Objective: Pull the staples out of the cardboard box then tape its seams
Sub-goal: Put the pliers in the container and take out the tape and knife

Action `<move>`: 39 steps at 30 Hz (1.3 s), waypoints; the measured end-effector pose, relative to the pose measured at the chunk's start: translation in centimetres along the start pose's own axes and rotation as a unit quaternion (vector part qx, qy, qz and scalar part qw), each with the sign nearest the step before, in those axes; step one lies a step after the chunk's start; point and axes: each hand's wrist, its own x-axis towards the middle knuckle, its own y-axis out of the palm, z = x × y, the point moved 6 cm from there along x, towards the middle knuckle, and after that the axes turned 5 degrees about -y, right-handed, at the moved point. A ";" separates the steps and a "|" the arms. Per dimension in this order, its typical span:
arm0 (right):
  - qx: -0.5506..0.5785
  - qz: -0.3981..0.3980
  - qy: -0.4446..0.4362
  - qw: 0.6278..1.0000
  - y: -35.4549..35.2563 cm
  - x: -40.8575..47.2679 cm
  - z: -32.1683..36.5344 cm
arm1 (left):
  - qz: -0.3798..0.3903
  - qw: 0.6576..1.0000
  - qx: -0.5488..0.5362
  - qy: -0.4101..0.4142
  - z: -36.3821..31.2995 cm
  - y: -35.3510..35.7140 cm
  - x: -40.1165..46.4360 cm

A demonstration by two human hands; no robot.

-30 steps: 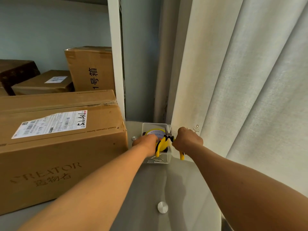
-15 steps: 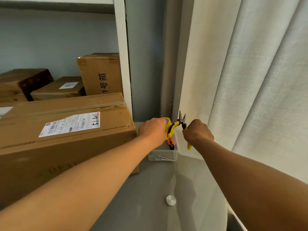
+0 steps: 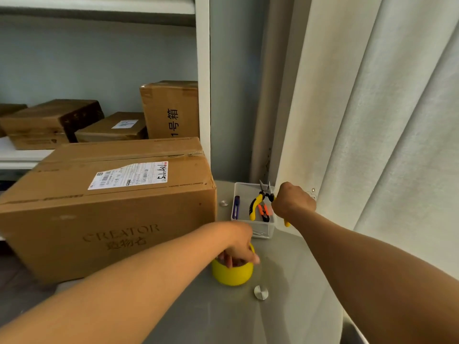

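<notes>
A large brown cardboard box (image 3: 106,209) with a white shipping label lies on the grey table (image 3: 285,316) at the left. In front of its right corner stands a yellow tape roll (image 3: 232,274); my left hand (image 3: 239,247) grips its top rim with fingers inside the core. My right hand (image 3: 293,203) holds yellow-handled pliers (image 3: 258,201) over the clear plastic bin (image 3: 253,209), jaws pointing up.
The bin also holds a purple cutter (image 3: 236,207) and a small orange-handled tool (image 3: 264,212). Two round metal studs (image 3: 260,292) sit in the tabletop. Smaller boxes (image 3: 171,110) fill the shelf behind. A white curtain (image 3: 372,120) hangs at the right, close to the bin.
My left hand lifted the yellow tape roll out of the bin and brought it down onto the table near me. My right hand stayed at the bin with the pliers.
</notes>
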 end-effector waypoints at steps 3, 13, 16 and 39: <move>0.002 0.020 0.000 1.000 0.8 1.3 0.2 | -0.107 0.992 -0.005 -0.068 1.4 -2.7 0.9; 0.067 0.050 0.004 0.997 3.2 5.2 1.5 | -0.178 0.979 -0.085 -0.046 0.9 -3.5 6.9; 0.074 0.052 0.013 0.996 4.1 5.9 1.4 | -0.171 0.972 -0.153 -0.042 1.2 -2.8 8.6; -0.226 0.065 -0.075 0.969 7.7 6.9 1.6 | -0.164 0.953 -0.256 -0.010 1.8 -3.1 11.4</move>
